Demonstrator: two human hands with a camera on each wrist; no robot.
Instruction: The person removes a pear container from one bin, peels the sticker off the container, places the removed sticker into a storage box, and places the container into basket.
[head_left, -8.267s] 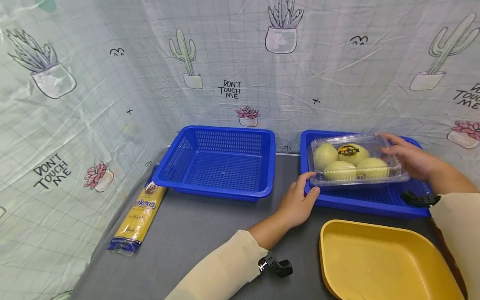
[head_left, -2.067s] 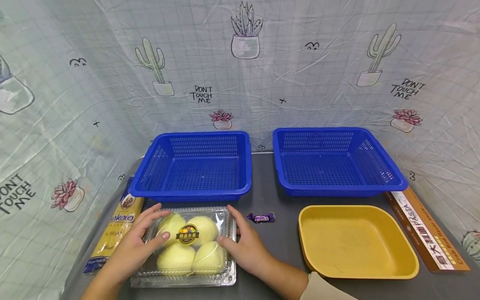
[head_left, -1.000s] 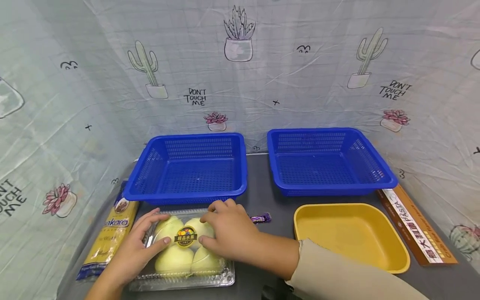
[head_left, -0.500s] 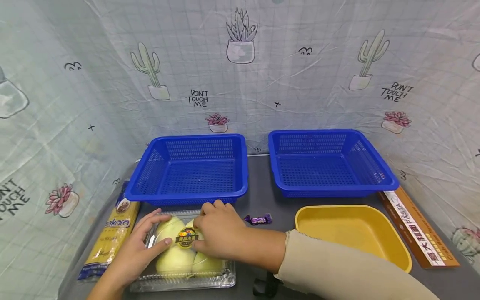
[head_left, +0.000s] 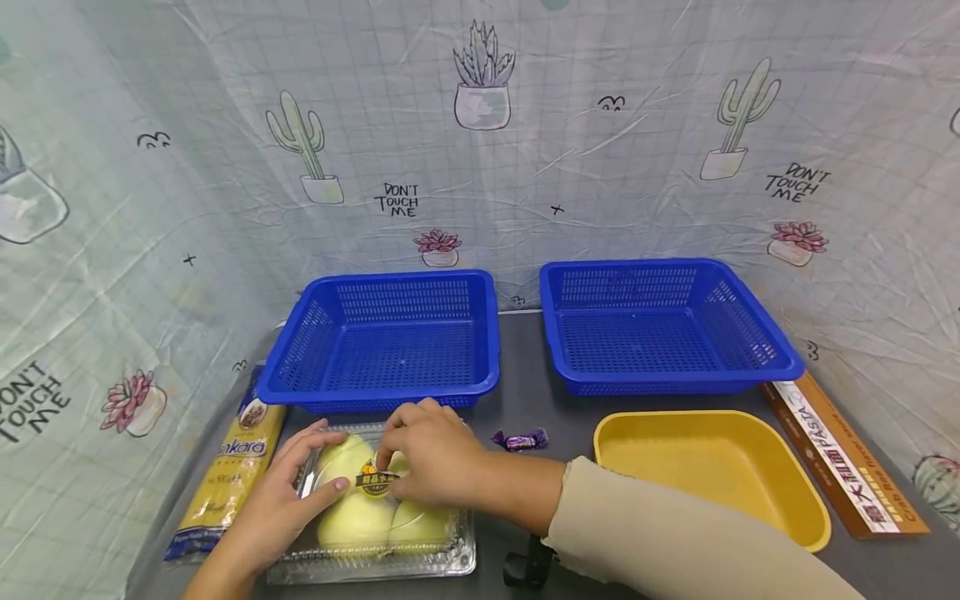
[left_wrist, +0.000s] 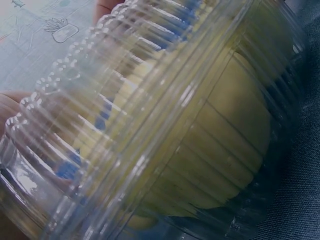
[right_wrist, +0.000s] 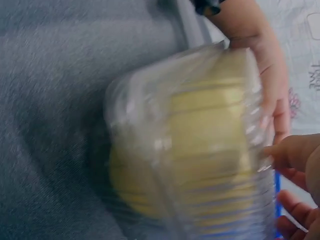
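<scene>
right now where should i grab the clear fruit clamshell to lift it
Probably by the two short ends of the clear fruit clamshell, one hand from each side, fingers under the protruding rim. It lies flat, wide and domed over four yellow-green fruits, so a top pinch would likely flex the lid.

left hand [head_left: 288, 492]: we reach in from the lower left, forearm bare, fingers spread and nearly straight, thumb out to the right | right hand [head_left: 431, 454]: we cross it over from the right, sleeve down to the wrist, fingers curled downward, knuckles up | hands close together
</scene>
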